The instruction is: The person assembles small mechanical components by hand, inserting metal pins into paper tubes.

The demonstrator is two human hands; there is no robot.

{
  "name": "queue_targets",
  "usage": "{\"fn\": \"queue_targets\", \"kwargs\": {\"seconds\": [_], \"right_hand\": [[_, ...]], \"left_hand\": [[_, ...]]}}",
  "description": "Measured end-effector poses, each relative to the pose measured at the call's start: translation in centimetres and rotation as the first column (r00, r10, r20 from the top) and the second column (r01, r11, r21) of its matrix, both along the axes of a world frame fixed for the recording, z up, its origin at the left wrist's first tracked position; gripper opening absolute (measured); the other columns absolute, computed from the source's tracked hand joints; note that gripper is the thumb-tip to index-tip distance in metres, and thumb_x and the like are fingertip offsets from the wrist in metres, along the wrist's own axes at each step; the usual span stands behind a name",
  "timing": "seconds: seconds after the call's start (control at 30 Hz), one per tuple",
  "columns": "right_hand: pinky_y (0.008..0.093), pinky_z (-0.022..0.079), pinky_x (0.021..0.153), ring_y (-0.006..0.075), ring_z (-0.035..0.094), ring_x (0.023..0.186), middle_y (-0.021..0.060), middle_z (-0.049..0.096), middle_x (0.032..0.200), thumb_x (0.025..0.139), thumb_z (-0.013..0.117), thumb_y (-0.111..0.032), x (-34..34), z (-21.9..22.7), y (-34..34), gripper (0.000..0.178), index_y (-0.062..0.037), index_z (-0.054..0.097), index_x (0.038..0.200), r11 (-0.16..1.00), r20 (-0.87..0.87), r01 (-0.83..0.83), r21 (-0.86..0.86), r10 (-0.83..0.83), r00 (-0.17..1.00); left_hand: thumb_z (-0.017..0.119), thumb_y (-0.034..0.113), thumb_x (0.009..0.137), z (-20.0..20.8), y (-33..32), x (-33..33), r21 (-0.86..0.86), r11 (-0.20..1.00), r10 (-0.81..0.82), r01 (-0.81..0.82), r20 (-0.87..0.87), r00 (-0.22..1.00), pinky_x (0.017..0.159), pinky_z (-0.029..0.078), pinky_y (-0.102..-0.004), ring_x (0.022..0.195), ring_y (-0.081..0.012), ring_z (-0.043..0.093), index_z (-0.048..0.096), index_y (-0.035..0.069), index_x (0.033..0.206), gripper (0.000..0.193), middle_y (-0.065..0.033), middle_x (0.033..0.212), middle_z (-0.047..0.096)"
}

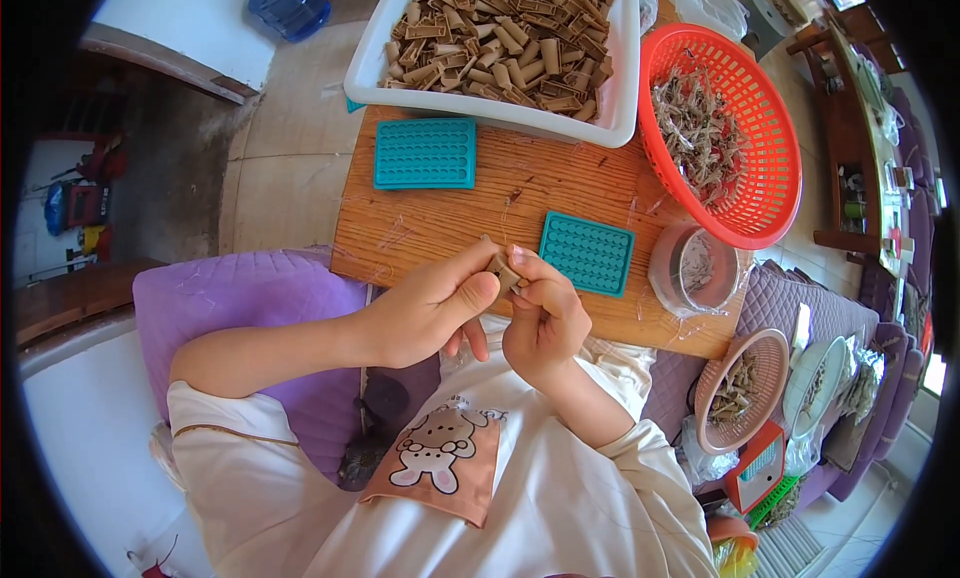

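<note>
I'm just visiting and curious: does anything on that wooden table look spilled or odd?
Nothing looks clearly spilled. Thin, clear scraps, perhaps plastic, lie on the wooden table near its left edge, looking like stray litter.

Between the two teal trays, the left one (425,153) and the right one (587,254), I can see a broad band of bare wooden table (508,183) where a hand could slide through. It ends at the high wall of the white tub (500,117). The right tray sits just beside the right hand (548,323), with only a narrow gap before the clear bowl (660,268). Behind that, the red basket (665,173) crowds the right side. Past the left hand (430,308), wood runs below the left tray to the table's edge.
</note>
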State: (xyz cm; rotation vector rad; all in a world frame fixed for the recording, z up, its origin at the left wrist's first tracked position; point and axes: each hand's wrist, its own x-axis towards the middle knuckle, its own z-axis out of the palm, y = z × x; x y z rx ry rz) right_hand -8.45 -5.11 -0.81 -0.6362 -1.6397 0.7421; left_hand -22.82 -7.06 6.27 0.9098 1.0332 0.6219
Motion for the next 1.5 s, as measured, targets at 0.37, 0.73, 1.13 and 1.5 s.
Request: {"fn": "queue_targets", "kwargs": {"seconds": [0.37, 0.73, 1.13, 1.5], "right_hand": [[0.0353, 0.047, 0.072, 0.0301, 0.057, 0.088, 0.0174, 0.056, 0.102, 0.07, 0.062, 0.003, 1.1, -0.1, 0.9, 0.02, -0.0012, 0.049, 0.085, 0.988, -0.022, -0.134, -0.071, 0.132, 0.991], [0.0226, 0.038, 0.056, 0.0101, 0.045, 0.065, 0.0033, 0.048, 0.082, 0.079, 0.05, -0.003, 25.2, 0.2, 3.8, 0.015, -0.0038, 0.049, 0.093, 0.543, -0.266, 0.683, -0.489, -0.838, 0.475], [0.0249, 0.042, 0.062, 0.0164, 0.053, 0.075, 0.0073, 0.054, 0.09, 0.077, 0.048, -0.004, 28.8, -2.5, 3.4, 0.028, 0.0024, 0.049, 0.105, 0.354, -0.02, 0.807, -0.473, -0.92, 0.391], [0.0321, 0.051, 0.061, 0.0302, 0.06, 0.075, 0.0185, 0.055, 0.085, 0.071, 0.06, -0.006, -1.9, -5.7, 6.2, 0.03, 0.0034, 0.05, 0.097, 0.977, 0.939, 0.143, -0.158, 0.104, 0.327]], "left_hand": [[0.031, 0.035, 0.093, -0.7, 0.2, -0.1, 0.017, 1.0, -0.01, 0.011, -0.061, 0.998, 0.043, 0.041, -0.0192, 0.059, -0.0104, 0.058, 0.04, 0.005, 0.108, 0.035, -0.004, 0.087, 0.051], [0.04, 0.019, 0.091, -2.2, 2.6, -2.2, -0.06, 0.973, 0.218, -0.223, -0.082, 0.973, 0.086, 0.038, -0.0268, 0.099, -0.0118, 0.048, 0.043, 0.007, 0.11, 0.023, -0.0072, 0.11, 0.049], [0.049, 0.012, 0.082, -4.8, 2.0, -1.1, -0.213, 0.974, 0.055, -0.072, -0.086, 0.995, 0.079, 0.038, -0.0242, 0.092, -0.0103, 0.047, 0.044, 0.005, 0.108, 0.027, -0.0047, 0.103, 0.05], [0.049, 0.007, 0.082, -6.0, 2.2, -1.9, 0.006, 0.988, 0.151, -0.151, -0.134, 0.979, 0.082, 0.04, -0.025, 0.095, -0.0128, 0.048, 0.045, 0.002, 0.106, 0.025, -0.0073, 0.1, 0.05]]}}
